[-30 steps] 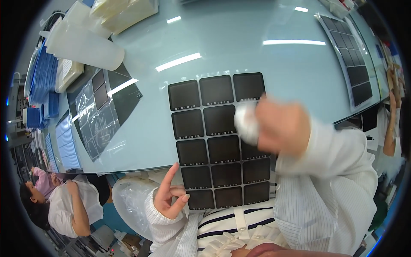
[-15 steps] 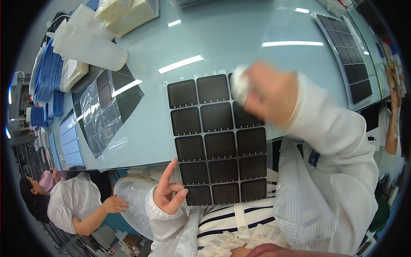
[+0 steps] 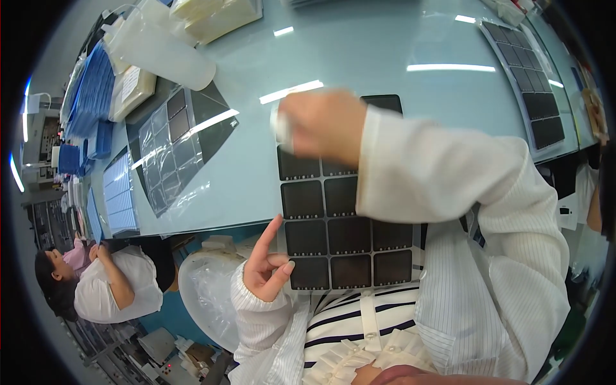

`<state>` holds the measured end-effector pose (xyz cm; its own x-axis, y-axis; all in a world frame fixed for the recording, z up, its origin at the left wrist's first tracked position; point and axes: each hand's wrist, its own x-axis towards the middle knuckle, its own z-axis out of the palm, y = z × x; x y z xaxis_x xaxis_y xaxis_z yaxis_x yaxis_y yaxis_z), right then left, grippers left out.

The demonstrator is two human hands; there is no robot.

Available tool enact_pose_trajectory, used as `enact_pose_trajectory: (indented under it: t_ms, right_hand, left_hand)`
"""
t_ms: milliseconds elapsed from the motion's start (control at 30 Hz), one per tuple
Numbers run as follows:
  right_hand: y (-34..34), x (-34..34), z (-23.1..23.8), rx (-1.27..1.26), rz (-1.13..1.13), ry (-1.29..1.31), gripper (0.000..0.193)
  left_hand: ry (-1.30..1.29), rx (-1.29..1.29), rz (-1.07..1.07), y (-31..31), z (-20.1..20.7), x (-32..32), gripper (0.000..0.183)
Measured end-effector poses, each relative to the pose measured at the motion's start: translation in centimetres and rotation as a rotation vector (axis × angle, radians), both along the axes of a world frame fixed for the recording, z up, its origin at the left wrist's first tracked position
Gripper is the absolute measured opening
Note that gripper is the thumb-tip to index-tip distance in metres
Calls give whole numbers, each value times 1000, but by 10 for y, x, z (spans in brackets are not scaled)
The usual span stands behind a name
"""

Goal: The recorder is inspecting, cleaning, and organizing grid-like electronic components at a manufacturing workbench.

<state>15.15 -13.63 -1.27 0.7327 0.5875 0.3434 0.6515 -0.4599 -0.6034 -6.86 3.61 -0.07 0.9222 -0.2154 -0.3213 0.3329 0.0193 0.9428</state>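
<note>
A clear sheet with black rectangular panels [image 3: 350,235], set in three columns, lies partly on the glass table and reaches over its near edge toward me. My left hand [image 3: 268,269] is at the sheet's lower left edge, its thumb and curled fingers gripping the border while the index finger stretches up along the side. My right hand [image 3: 327,125], smeared by motion, is closed round a white wad of cloth or tissue [image 3: 282,131] over the sheet's far left corner. My right hand and sleeve hide much of the upper panels.
A translucent plastic jug [image 3: 168,58] lies to the far left, near blue stacked sheets [image 3: 96,90]. A partly filled clear sheet [image 3: 170,151] rests on the table. Another black-panelled sheet [image 3: 523,77] lies far right. A co-worker [image 3: 119,282] sits at the left.
My right hand has swept left with the white wad, from the sheet's far right panels to its far left corner. My left hand keeps its grip. The co-worker's arm has drawn back.
</note>
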Motion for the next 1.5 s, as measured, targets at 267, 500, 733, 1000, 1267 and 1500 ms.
enact_pose_trajectory:
  t_ms: [267, 500, 733, 1000, 1267, 1500]
  right_hand:
    - [-5, -35, 14, -146, 172, -178, 20]
    - [-81, 1, 16, -56, -137, -171, 24]
    - [-8, -17, 9, -147, 15, -295, 19]
    - [-4, -11, 9, -159, 102, -268, 20]
    - [-1, -23, 14, -240, 123, -249, 23]
    - [0, -35, 8, -243, 216, -378, 17]
  left_hand:
    - [9, -158, 63, 1, -9, -1, 75]
    - [-24, -212, 105, -4, -17, -2, 75]
    - [-57, -176, 158, -13, -10, -2, 72]
    - [-116, -111, 198, -15, -17, -8, 73]
    - [-90, -103, 193, -14, -15, -7, 72]
    - [-100, -66, 173, -16, -10, -5, 70]
